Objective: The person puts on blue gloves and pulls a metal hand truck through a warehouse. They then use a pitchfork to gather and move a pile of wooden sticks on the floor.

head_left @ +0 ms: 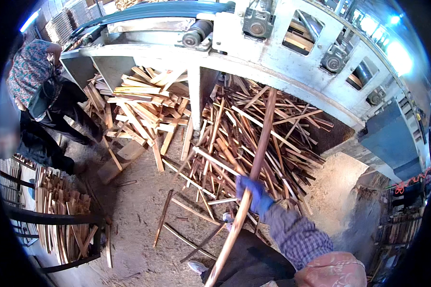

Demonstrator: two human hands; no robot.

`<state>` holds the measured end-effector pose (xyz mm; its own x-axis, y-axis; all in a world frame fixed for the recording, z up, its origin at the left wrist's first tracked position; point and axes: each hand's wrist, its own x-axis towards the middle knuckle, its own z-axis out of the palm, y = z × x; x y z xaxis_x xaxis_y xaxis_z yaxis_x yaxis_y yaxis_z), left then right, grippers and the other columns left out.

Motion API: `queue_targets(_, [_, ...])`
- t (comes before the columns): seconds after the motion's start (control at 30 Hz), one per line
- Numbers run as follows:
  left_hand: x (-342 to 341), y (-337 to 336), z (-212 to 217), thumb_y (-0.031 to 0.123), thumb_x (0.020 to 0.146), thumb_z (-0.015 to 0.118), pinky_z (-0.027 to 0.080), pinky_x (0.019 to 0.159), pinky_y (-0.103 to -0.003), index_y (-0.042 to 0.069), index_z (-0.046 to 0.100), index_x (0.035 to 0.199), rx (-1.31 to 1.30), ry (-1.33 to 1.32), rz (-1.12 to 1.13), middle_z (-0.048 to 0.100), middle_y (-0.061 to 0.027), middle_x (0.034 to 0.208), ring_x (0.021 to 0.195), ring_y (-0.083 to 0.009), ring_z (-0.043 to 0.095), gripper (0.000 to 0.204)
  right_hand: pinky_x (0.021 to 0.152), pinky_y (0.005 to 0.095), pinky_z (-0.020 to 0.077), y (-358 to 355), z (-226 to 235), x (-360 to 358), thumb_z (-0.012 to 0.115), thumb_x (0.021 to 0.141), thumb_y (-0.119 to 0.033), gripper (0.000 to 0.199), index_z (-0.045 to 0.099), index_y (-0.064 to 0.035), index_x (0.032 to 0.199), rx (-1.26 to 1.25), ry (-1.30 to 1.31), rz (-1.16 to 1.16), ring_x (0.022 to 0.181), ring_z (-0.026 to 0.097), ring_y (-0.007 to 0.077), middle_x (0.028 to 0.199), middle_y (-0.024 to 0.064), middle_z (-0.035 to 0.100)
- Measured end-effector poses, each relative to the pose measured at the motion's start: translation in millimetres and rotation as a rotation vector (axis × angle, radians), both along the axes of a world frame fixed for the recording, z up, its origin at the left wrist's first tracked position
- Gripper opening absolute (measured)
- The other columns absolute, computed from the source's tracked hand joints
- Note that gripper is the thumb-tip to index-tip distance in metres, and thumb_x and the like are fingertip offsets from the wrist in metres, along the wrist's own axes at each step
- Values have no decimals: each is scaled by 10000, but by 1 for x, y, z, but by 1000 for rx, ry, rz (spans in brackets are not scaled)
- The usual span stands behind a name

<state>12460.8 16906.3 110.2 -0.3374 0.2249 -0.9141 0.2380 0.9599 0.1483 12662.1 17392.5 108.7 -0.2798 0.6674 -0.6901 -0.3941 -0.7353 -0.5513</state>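
Note:
My right hand (254, 195), in a blue glove, is closed around a long wooden strip (264, 138). The strip slants from the lower edge up to the front of the machine, brown along its far part and paler near me. A checked sleeve (297, 234) covers that forearm. Beyond and beneath the strip lies a tangled heap of thin wood strips (215, 129), some dark-edged. My left hand is outside the picture.
A large pale machine (273, 62) with rollers spans the far side. Cut boards (139, 105) are piled left of its leg (195, 91). Another person (38, 81) stands at far left, near a dark-framed rack (57, 219) of upright wood pieces. Loose strips (164, 217) lie on the floor.

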Motion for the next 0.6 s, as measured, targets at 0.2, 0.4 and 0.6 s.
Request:
queue_targets(0.2, [76,237,-20,436,764,664,527,804,-441,71,664,1071,121,136,-306,690,-221,849,874,-396,673,478,536,266,452,211,-30,60,759,777,-195,306,593,-138,1028,303,-195,-362,651,608,140,820,12,647])
queue_targets(0.4, [135,447,-5,230,954,540,480,592,-325,-7,585,1082,1434,-591,-617,594,-42,757,622,-194,586,273,553,316,514,204,-71,83,712,835,-179,211,609,-72,986,88,-268,-32,604,617,171,766,67,668])
queue_targets(0.6, [196,403,3,165,994,463,357,522,-207,118,528,1035,154,-1645,799,392,113,654,499,1,387,90,509,305,493,159,-96,132,669,878,-193,171,628,-53,968,-22,-301,109,561,608,160,772,68,686])
